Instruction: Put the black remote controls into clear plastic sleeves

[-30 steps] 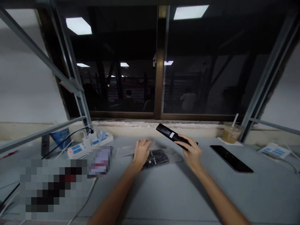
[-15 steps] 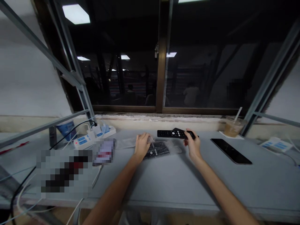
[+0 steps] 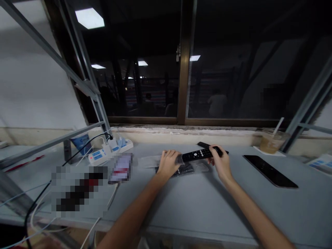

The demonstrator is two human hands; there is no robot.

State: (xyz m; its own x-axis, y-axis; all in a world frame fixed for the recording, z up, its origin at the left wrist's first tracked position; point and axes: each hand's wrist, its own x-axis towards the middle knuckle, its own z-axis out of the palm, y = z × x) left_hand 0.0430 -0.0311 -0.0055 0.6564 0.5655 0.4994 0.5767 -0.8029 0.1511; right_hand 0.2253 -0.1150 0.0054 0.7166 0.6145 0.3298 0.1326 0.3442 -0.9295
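My right hand [image 3: 221, 162] is closed on the end of a black remote control [image 3: 197, 154], held level just above the grey table [image 3: 197, 207] with its buttons facing up. Another dark remote [image 3: 204, 145] lies just behind it. My left hand [image 3: 168, 164] rests curled on a clear plastic bag [image 3: 149, 161] that holds more black remotes [image 3: 185, 169]. The tip of the held remote sits close to my left fingers.
A black phone [image 3: 269, 171] lies to the right, with an iced drink cup and straw [image 3: 271, 142] behind it. A white power strip [image 3: 110, 151] with plugs and cables sits at left. A metal frame rises on both sides, a dark window behind.
My right hand has turned the remote from pointing up and away to lying level, buttons up, and lowered it toward my left hand. My left hand stays on the bag.
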